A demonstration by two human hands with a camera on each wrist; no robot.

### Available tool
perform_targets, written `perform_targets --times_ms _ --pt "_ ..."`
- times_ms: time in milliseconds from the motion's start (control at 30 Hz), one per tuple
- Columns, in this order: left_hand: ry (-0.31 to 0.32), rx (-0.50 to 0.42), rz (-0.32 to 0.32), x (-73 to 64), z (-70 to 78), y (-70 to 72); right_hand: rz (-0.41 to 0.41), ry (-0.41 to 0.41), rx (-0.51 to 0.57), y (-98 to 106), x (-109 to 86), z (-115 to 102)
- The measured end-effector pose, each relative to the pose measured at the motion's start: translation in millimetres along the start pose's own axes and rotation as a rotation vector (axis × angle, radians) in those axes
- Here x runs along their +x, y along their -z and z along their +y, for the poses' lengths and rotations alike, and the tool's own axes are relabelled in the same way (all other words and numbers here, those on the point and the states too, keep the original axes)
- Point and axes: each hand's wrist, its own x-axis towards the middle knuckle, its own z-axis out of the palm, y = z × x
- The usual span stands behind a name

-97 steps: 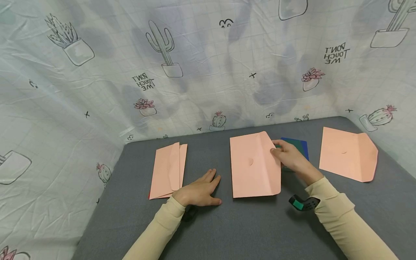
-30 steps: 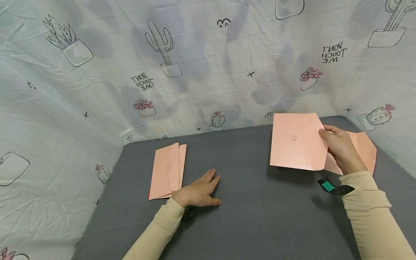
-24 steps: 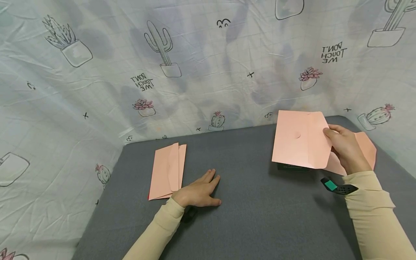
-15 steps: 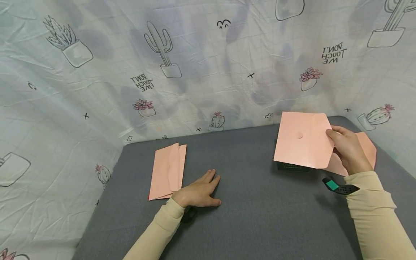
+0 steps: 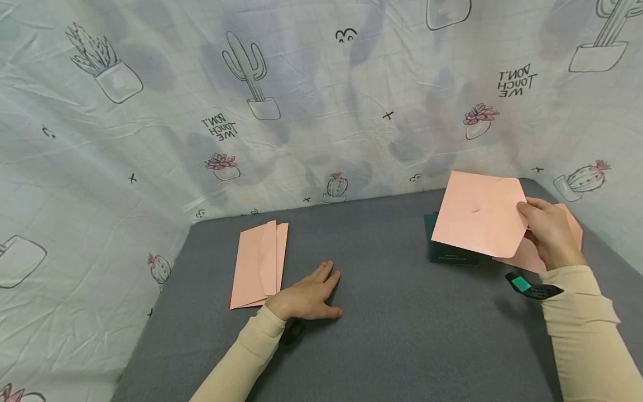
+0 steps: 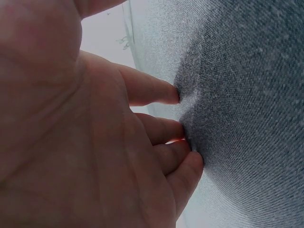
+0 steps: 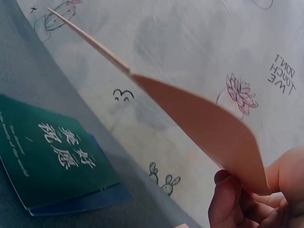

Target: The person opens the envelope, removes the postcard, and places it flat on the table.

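Note:
Pinched by its flap edge, a pink envelope (image 5: 477, 215) hangs above the table in my right hand (image 5: 550, 231); in the right wrist view the envelope (image 7: 204, 123) is seen nearly edge-on between thumb and fingers. Below it lies a green card (image 7: 52, 152) with white lettering, on top of a blue one (image 7: 85, 204). A second pink envelope (image 5: 524, 258) lies under my right hand, mostly covered. My left hand (image 5: 306, 296) rests on the grey table with fingers spread, and its fingertips (image 6: 168, 92) touch the cloth. It holds nothing.
Left of my left hand lies a stack of pink envelopes (image 5: 253, 262), with a sliver of red at its lower left corner. A white curtain (image 5: 321, 100) with cactus drawings rises behind and beside the grey table (image 5: 382, 346).
My right hand has carried the envelope from the table's middle to the right, over the other envelope. More of the green card shows now. The left hand has stayed still.

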Motion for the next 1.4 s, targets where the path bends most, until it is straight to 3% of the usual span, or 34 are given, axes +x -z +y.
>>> perform_targets --times_ms 700,1400 --pt "-0.01 0.006 0.006 -1.3 -0.1 -1.0 0.083 -0.071 0.038 18 9.0 20" --pt "-0.008 0.01 0.007 -1.1 0.2 -1.1 0.1 -0.089 -0.11 21 11.8 33"
